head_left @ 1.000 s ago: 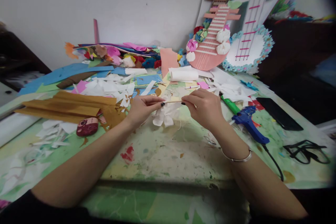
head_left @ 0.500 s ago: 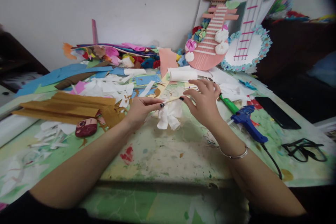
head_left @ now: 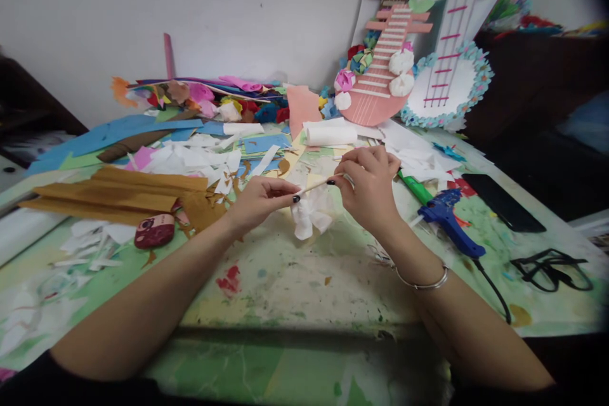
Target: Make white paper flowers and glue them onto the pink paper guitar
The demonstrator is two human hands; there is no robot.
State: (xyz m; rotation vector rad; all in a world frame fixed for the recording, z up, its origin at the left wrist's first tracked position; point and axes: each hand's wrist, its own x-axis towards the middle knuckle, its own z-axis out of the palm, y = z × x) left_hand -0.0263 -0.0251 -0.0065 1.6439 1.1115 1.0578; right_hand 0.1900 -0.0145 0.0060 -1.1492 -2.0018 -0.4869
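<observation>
Above the paint-stained bench [head_left: 285,285], a slender pale stick [head_left: 316,186] is being held between the two hands, slanting slightly upward toward the right. Its left end is being gripped narrowly by the thumb and fingers of the left hand [head_left: 261,200]; its right end is being pinched by the thumb and forefinger of the right hand [head_left: 368,184], the other fingers being bent over loosely. Just below the stick, white paper petals [head_left: 309,222] are showing; whether they are being carried by it cannot be told.

The stick is being judged very light and fairly stiff, yet thin enough to be snapped if bent hard, and likely to be rolled easily between fingertips. A light pinch near each end is being favoured, its middle being left free. The petals are looking soft, easily creased or torn, and best being taken by their gathered base. Off to the right, a blue glue gun [head_left: 451,222] is being supported by the bench.
</observation>
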